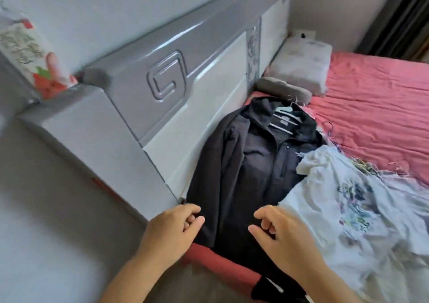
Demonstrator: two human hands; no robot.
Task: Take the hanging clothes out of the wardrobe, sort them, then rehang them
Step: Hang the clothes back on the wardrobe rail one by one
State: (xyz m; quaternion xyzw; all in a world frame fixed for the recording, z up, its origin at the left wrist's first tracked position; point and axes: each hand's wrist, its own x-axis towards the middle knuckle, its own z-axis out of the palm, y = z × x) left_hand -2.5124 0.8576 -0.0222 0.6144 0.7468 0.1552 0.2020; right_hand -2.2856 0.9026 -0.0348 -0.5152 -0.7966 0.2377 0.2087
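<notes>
A black zip jacket [250, 163] lies flat on the bed by the headboard, with a pale hanger [282, 114] showing at its collar. A white printed T-shirt [348, 205] lies crumpled to its right, overlapping the jacket's edge. More hangers [334, 140] poke out behind the shirt. My left hand [171, 226] hovers over the jacket's lower left hem, fingers loosely curled, holding nothing. My right hand [278, 230] hovers over the jacket's lower right part, fingers also loosely curled and empty.
The pink bedsheet [376, 107] covers the bed, with a grey bolster [283, 91] and a pillow [304, 66] at the head. A glossy grey headboard [176, 89] runs along the left, a bedside unit [76, 126] beside it. Grey floor lies below.
</notes>
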